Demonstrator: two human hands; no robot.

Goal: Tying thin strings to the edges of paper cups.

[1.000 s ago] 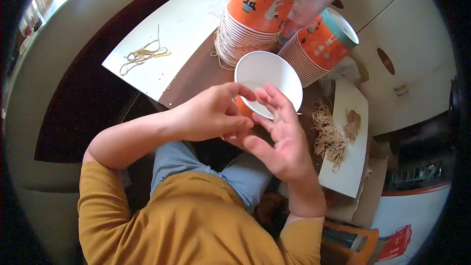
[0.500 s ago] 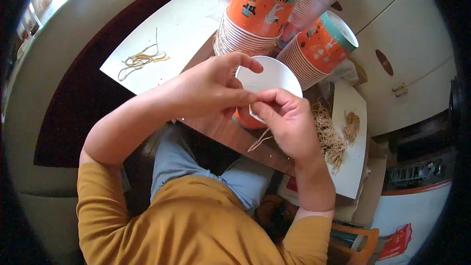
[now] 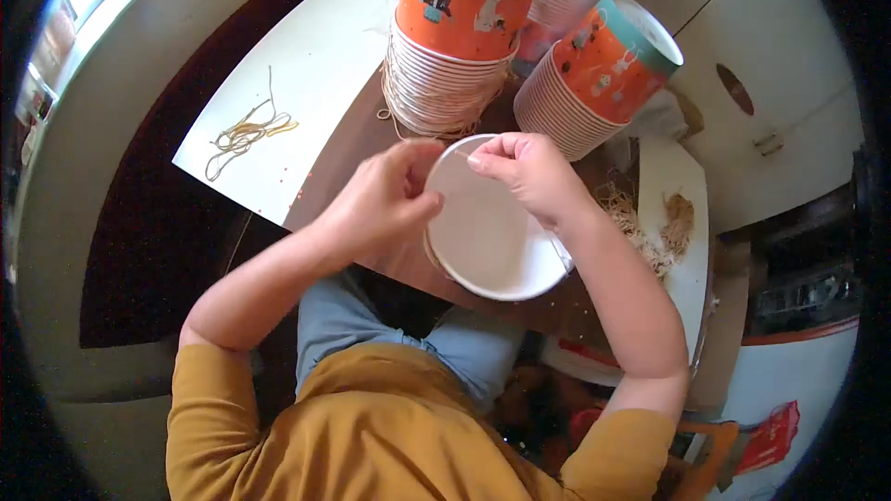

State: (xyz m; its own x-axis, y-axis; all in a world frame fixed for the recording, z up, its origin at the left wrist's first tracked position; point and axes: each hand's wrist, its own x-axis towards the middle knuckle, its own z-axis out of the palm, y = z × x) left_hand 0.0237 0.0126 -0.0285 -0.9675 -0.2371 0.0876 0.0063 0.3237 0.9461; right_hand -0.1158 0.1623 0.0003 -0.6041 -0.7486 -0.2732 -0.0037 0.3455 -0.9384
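A white paper bucket (image 3: 497, 232) is tipped with its open mouth toward me, showing its plain inside. Between the thumb and fingers of my right hand (image 3: 524, 167) is a thin piece of tan cord (image 3: 461, 154), pinched at the far rim. My left hand (image 3: 394, 190) curves beside the bucket's left rim, thumb and forefinger apart. Its other fingers are partly hidden, and I see nothing held in it. Beyond my hands stands a tall stack of orange and teal buckets (image 3: 469, 9), with tan cords looped around its lower part.
Another bucket stack (image 3: 594, 74) leans at the far right. Loose yellowish cords (image 3: 246, 137) lie on the white table leaf (image 3: 316, 46) at left. A tangled cord bundle (image 3: 677, 223) rests on the right leaf. A wooden chair (image 3: 710, 455) stands at the lower right.
The bucket has come nearer and tipped toward me. My hands have separated; the left moved left, while the right moved up to the far rim.
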